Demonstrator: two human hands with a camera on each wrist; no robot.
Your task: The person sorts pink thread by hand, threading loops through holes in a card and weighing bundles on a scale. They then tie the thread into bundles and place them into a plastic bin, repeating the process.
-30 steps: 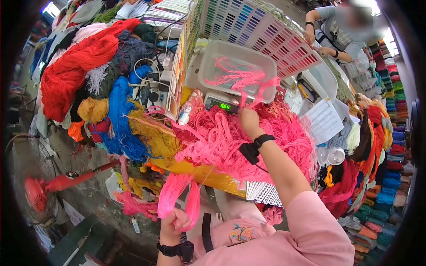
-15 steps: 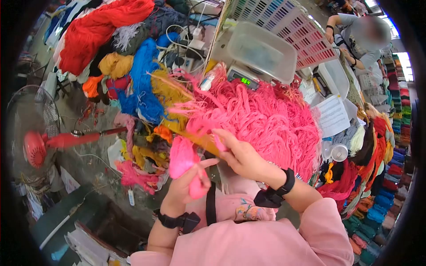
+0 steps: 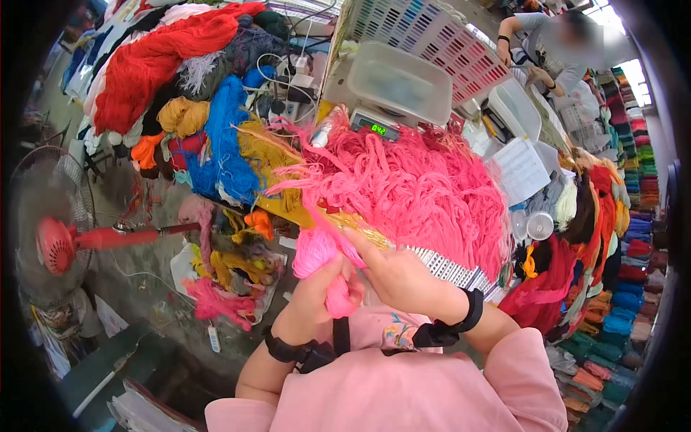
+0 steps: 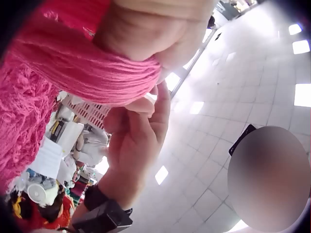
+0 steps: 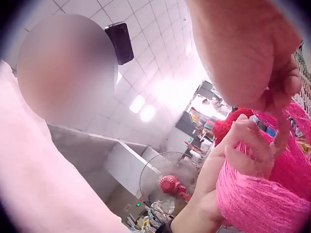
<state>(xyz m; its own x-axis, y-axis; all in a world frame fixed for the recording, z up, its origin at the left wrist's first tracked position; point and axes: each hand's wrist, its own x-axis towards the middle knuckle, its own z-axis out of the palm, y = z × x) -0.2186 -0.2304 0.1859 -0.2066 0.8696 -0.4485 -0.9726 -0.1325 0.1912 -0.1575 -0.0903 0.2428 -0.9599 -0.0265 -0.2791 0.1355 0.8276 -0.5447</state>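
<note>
In front of the body my left hand (image 3: 320,288) grips a looped skein of bright pink yarn (image 3: 314,252), which bulges out above and below the fingers. My right hand (image 3: 399,277) is right beside it and pinches pink strands (image 3: 344,243) that run up toward the table edge. From the left wrist view, a smooth band of pink yarn (image 4: 97,80) passes under the left fingers, with the right hand (image 4: 133,138) close behind. The right wrist view shows the fingers of both hands meeting over the skein (image 5: 257,201); the right fingertips are partly hidden.
A large heap of pink yarn (image 3: 432,194) covers the table ahead. Behind it are a scale (image 3: 376,126) with a green display and a clear plastic tub (image 3: 403,79). A red fan (image 3: 61,245) stands at left. Another person (image 3: 558,50) is at far right.
My right hand has come back from the tub with the pink strands and joined my left hand at the skein. The tub no longer holds yarn, and the scale's display has changed.
</note>
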